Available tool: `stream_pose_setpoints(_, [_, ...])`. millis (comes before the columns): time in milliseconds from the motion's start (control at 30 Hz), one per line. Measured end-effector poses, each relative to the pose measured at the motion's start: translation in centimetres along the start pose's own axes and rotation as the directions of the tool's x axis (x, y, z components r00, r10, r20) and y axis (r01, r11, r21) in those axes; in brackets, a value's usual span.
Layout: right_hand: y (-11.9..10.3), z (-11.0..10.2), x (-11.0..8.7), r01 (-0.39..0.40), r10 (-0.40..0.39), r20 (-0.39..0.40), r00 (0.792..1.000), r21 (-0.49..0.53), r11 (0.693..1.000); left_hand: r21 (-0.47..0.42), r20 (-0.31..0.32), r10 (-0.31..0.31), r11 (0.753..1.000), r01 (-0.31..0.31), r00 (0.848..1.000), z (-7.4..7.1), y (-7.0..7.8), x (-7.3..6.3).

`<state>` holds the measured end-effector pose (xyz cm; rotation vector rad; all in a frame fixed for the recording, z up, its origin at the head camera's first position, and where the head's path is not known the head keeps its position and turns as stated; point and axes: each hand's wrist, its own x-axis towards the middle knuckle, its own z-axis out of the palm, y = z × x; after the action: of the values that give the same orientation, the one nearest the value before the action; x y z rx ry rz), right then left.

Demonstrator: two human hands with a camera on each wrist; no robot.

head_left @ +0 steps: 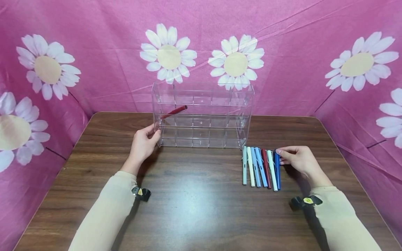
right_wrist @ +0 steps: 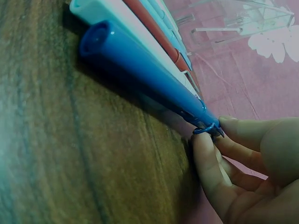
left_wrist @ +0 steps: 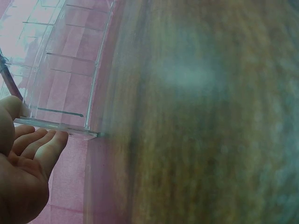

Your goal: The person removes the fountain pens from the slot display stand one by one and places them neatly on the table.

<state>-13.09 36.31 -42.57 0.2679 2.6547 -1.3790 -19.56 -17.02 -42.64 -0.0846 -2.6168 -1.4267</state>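
Observation:
A clear plastic compartment rack stands at the back of the table. My left hand holds its left side wall; in the left wrist view the thumb is on one side of the wall and the fingers on the other. A dark red pen leans in the rack's left part. My right hand pinches the far end of a dark blue pen, by its clip. That pen lies at the right end of a row of pens, beside a pale mint pen.
The row also has another dark red pen, light blue pens, a cream pen and a grey-green pen, just in front of the rack's right corner. A pink cloth with white flowers hangs behind the wooden table.

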Motion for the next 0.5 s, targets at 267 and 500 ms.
stream_pose_setpoints(267, [-0.45,-0.01,0.03,-0.007,0.007,0.031,0.999,-0.013,1.0,0.012,0.005,-0.018,1.0,0.018,1.0,0.04,-0.11,0.01])
stream_pose_setpoints(500, [-0.53,-0.28,0.07,-0.01,0.012,0.051,0.999,-0.05,0.999,0.009,0.005,-0.017,1.0,0.017,1.0,0.13,-0.05,0.06])
